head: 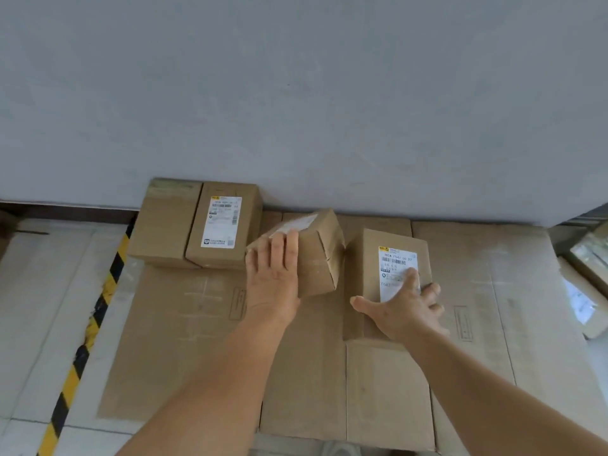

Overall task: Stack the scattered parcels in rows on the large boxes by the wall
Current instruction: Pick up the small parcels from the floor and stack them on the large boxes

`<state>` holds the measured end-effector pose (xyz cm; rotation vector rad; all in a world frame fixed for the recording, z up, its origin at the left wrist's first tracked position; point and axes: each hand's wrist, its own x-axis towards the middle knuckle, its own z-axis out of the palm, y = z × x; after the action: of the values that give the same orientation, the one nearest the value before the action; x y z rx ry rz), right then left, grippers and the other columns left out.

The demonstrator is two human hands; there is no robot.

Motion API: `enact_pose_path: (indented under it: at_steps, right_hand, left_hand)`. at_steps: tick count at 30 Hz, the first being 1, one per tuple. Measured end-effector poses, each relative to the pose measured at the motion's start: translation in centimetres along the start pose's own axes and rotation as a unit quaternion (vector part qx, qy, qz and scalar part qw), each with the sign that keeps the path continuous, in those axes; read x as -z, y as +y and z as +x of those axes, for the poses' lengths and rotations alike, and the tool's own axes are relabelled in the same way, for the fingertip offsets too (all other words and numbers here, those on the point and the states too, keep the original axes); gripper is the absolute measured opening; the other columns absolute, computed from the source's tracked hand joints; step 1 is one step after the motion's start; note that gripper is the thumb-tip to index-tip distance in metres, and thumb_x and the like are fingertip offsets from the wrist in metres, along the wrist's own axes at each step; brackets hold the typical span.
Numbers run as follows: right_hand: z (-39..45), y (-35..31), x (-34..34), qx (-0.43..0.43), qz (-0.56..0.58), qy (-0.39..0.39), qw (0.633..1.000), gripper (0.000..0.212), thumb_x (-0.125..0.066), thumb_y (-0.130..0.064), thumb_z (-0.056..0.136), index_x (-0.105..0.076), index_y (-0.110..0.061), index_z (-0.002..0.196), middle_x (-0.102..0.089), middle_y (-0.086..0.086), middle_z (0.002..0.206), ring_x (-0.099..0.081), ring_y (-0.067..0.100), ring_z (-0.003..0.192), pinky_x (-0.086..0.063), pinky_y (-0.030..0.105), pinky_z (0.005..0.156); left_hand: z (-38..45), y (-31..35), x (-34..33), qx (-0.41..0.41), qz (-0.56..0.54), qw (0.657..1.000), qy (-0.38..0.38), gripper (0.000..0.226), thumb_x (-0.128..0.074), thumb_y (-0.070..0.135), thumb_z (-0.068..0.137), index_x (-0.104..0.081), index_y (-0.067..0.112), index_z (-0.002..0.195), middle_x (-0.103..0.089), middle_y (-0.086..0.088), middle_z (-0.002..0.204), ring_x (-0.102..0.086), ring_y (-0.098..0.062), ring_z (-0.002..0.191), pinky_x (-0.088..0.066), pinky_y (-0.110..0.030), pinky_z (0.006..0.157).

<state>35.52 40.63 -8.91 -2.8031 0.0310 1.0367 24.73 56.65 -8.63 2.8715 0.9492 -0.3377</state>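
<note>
1. Left hand grips tilted parcel on the large boxes, near the wall.
2. Right hand spread flat on labelled parcel.
3. Parcels look stiff and light; hold by the edges.

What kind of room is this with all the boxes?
Probably a parcel depot or storeroom: labelled parcels sit on large flat boxes by a plain wall, and yellow-black tape marks the floor.
</note>
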Motion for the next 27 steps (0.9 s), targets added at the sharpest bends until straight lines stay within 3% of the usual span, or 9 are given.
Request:
enact_pose_path:
  at_steps: [3, 6, 10, 15, 18, 20, 22, 24, 27]
  right_hand:
    - [2.8, -1.2, -1.8, 0.001, -0.007, 0.007, 1.000, 0.125, -0.070, -0.076, 0.050, -0.001, -0.034, 0.145, -0.004, 0.010, 0.152, -0.019, 0.038, 0.137, -0.028, 0.063, 0.104]
    - [4.7, -2.4, -3.5, 0.004, -0.024, 0.011, 1.000, 0.126, -0.070, -0.076, 0.051, 0.001, -0.034, 0.145, 0.003, 0.011, 0.155, -0.014, 0.039, 0.140, -0.027, 0.062, 0.105]
    - [6.2, -3.6, -5.8, 0.010, -0.040, 0.014, 0.999, 0.129, -0.068, -0.078, 0.056, 0.011, -0.032, 0.146, 0.015, 0.011, 0.155, -0.006, 0.039, 0.142, -0.024, 0.063, 0.108]
    - [6.9, -4.1, -7.5, 0.063, -0.032, 0.016, 0.997, 0.120, -0.062, -0.075, 0.068, 0.019, -0.036, 0.148, 0.027, 0.006, 0.155, 0.003, 0.035, 0.145, -0.016, 0.057, 0.113]
    - [7.7, -3.6, -7.7, 0.144, 0.022, 0.018, 0.989, 0.115, -0.069, -0.060, 0.074, 0.013, -0.034, 0.150, 0.020, -0.003, 0.158, -0.003, 0.028, 0.146, -0.013, 0.045, 0.117]
    - [7.9, -3.2, -7.7, 0.142, 0.097, 0.019, 0.985, 0.115, -0.074, -0.048, 0.074, 0.008, -0.028, 0.152, 0.008, -0.002, 0.160, -0.007, 0.027, 0.147, -0.013, 0.042, 0.117]
    - [7.7, -3.0, -7.8, 0.060, 0.179, 0.002, 0.982, 0.115, -0.077, -0.043, 0.074, 0.005, -0.025, 0.153, -0.002, 0.002, 0.160, -0.013, 0.031, 0.145, -0.021, 0.044, 0.115]
    - [7.5, -3.0, -8.3, -0.036, 0.239, -0.034, 0.970, 0.109, -0.076, -0.042, 0.076, -0.001, -0.024, 0.152, -0.011, 0.008, 0.156, -0.037, 0.035, 0.130, -0.039, 0.044, 0.101]
    - [7.3, -3.6, -9.3, -0.095, 0.309, -0.058, 0.944, 0.089, -0.076, -0.038, 0.075, -0.023, -0.022, 0.144, -0.039, 0.012, 0.140, -0.059, 0.031, 0.097, -0.051, 0.043, 0.086]
  left_hand:
    - [1.7, -0.1, -2.9, -0.063, 0.058, 0.996, 0.015, 0.120, -0.069, 0.012, 0.076, 0.033, 0.019, 0.138, 0.011, -0.009, 0.145, 0.002, -0.035, 0.141, -0.006, -0.050, 0.117]
    - [2.2, -0.7, -6.8, -0.113, 0.097, 0.982, 0.116, 0.125, -0.074, 0.005, 0.049, 0.005, 0.014, 0.145, -0.018, -0.013, 0.142, -0.021, -0.036, 0.133, -0.029, -0.051, 0.109]
    - [2.2, -1.6, -10.6, -0.125, 0.078, 0.966, 0.214, 0.108, -0.068, 0.005, 0.052, -0.011, 0.014, 0.143, -0.029, -0.012, 0.136, -0.031, -0.035, 0.128, -0.026, -0.050, 0.101]
    - [2.2, -2.1, -13.3, -0.103, 0.027, 0.987, 0.119, 0.130, -0.094, 0.040, 0.021, -0.035, 0.019, 0.135, -0.035, -0.012, 0.130, -0.036, -0.035, 0.122, -0.042, -0.060, 0.094]
    - [1.9, -1.2, -13.5, -0.044, -0.047, 0.997, 0.045, 0.112, -0.091, 0.043, 0.044, -0.035, 0.022, 0.139, -0.031, -0.012, 0.138, -0.027, -0.033, 0.130, -0.030, -0.056, 0.103]
    - [1.7, -0.6, -12.8, 0.035, -0.115, 0.993, 0.004, 0.097, -0.074, 0.043, 0.075, -0.016, 0.025, 0.150, -0.011, -0.010, 0.150, -0.008, -0.029, 0.139, -0.016, -0.051, 0.114]
    - [1.7, -0.1, -11.6, 0.160, -0.213, 0.964, -0.019, 0.093, -0.065, 0.043, 0.084, -0.005, 0.024, 0.151, -0.002, -0.010, 0.153, -0.004, -0.029, 0.142, -0.012, -0.046, 0.116]
    - [2.1, 0.1, -10.6, 0.304, -0.313, 0.900, 0.014, 0.097, -0.070, 0.039, 0.081, -0.004, 0.019, 0.149, -0.006, -0.013, 0.151, -0.012, -0.032, 0.140, -0.019, -0.046, 0.115]
    - [3.3, -0.3, -10.1, 0.477, -0.501, 0.722, 0.010, 0.102, -0.072, 0.032, 0.082, 0.002, 0.013, 0.149, -0.022, -0.018, 0.149, -0.044, -0.031, 0.120, -0.043, -0.040, 0.100]
